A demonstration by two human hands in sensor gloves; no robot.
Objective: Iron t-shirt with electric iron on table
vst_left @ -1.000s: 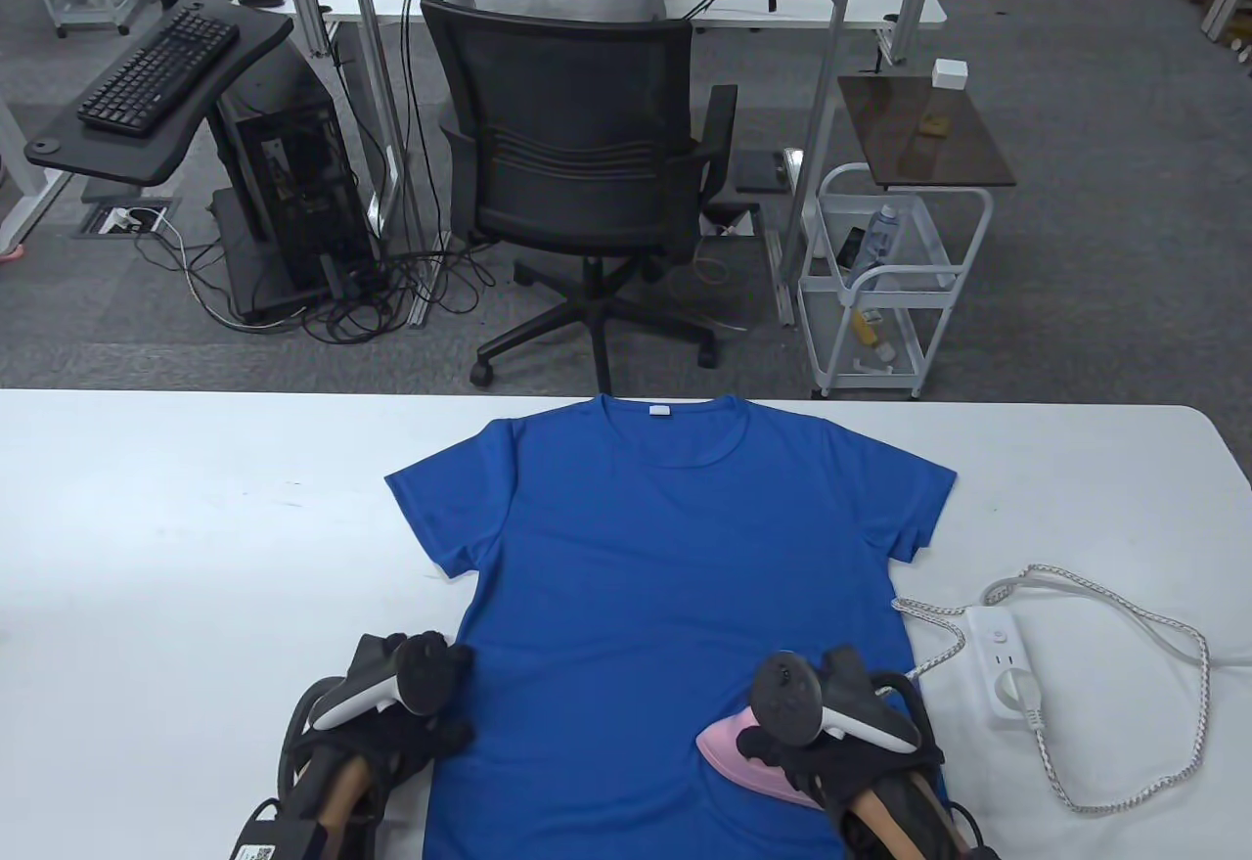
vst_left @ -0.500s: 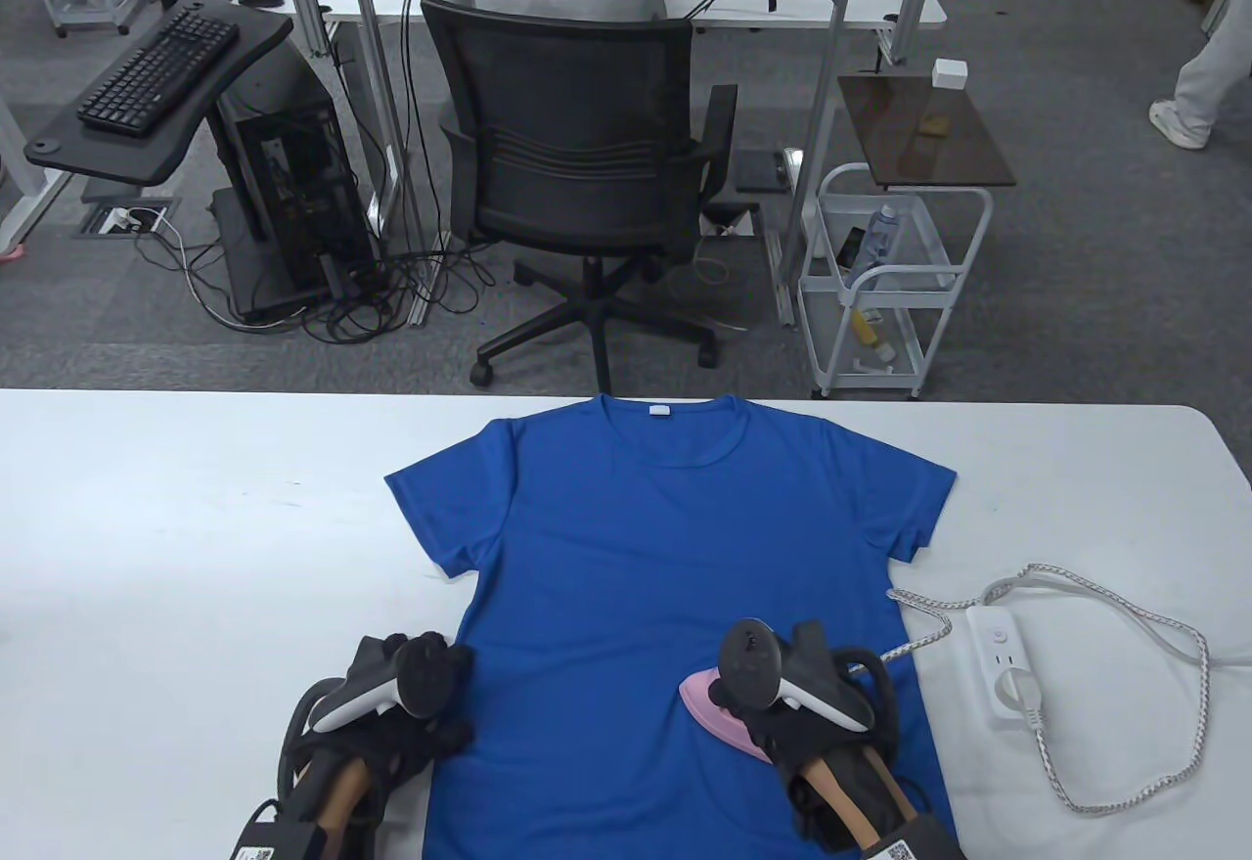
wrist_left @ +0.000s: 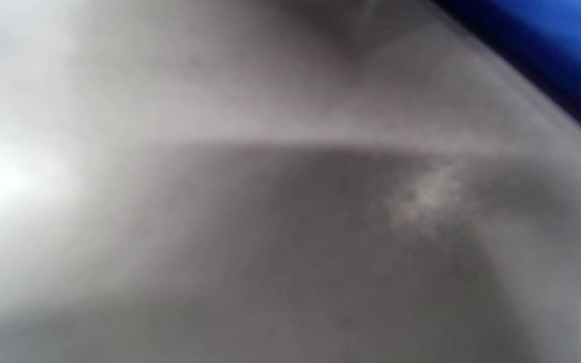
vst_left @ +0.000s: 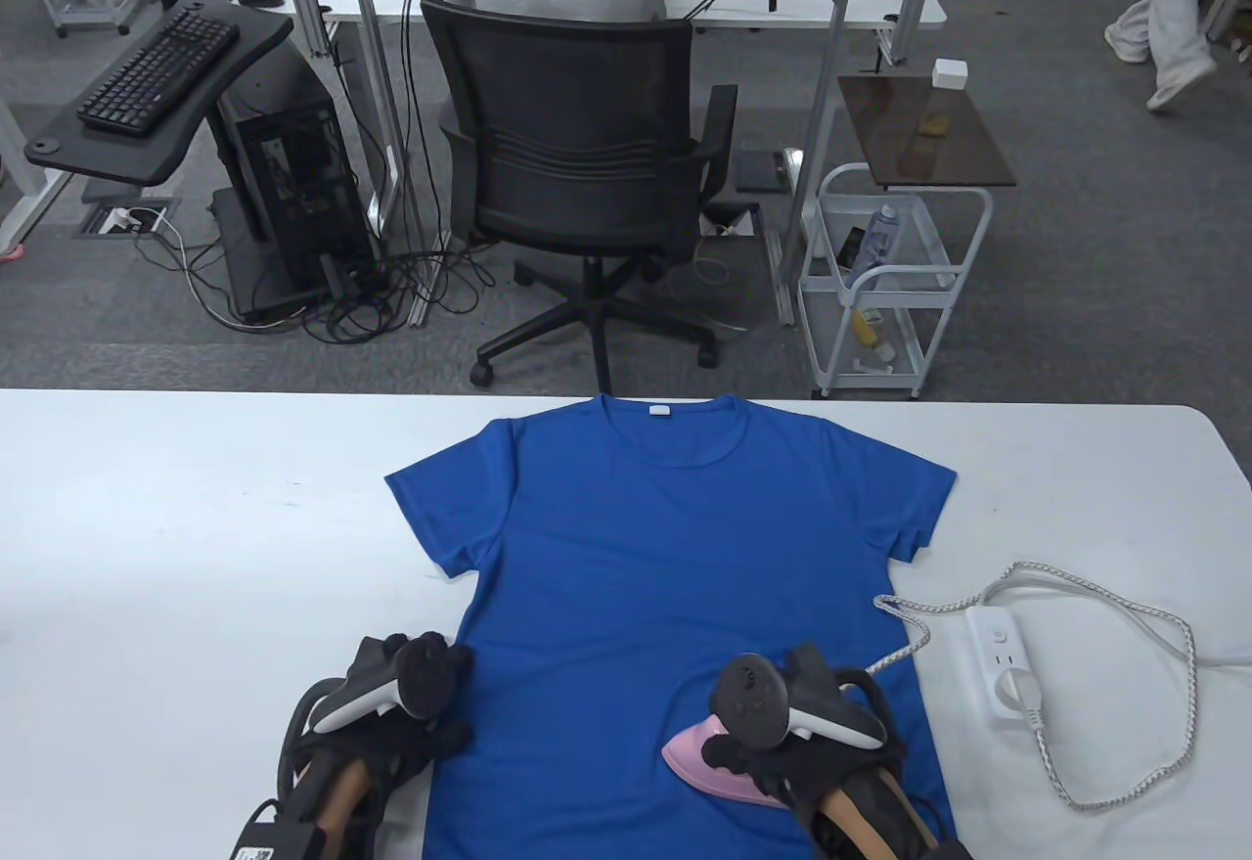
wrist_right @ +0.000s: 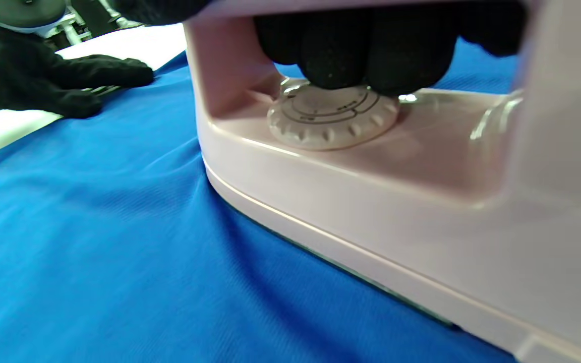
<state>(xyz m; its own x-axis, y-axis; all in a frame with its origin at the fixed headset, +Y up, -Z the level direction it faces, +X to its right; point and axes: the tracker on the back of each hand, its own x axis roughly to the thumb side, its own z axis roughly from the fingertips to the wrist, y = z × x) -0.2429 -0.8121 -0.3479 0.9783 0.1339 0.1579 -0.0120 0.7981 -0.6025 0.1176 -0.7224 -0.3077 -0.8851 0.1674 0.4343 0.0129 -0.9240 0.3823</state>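
Note:
A blue t-shirt (vst_left: 665, 547) lies flat on the white table (vst_left: 196, 508), neck at the far side. A pink electric iron (vst_left: 709, 762) sits flat on the shirt's lower right part. My right hand (vst_left: 773, 752) grips its handle; in the right wrist view its fingers (wrist_right: 361, 45) curl round the handle above the iron's dial (wrist_right: 333, 113). My left hand (vst_left: 430, 738) rests flat at the shirt's lower left edge, fingers (wrist_right: 99, 73) stretched onto the cloth. The left wrist view is a blur of table with a blue strip of the shirt (wrist_left: 547, 45).
A white power strip (vst_left: 1007, 669) lies right of the shirt, with a braided cord (vst_left: 905, 650) running to the iron and a white cable (vst_left: 1125, 606) looping beyond. An office chair (vst_left: 587, 175) and a white cart (vst_left: 895, 283) stand past the table's far edge.
The right hand has slid the iron leftward across the shirt's lower part, then slightly nearer to the front edge. The cord has followed. The left hand has stayed put.

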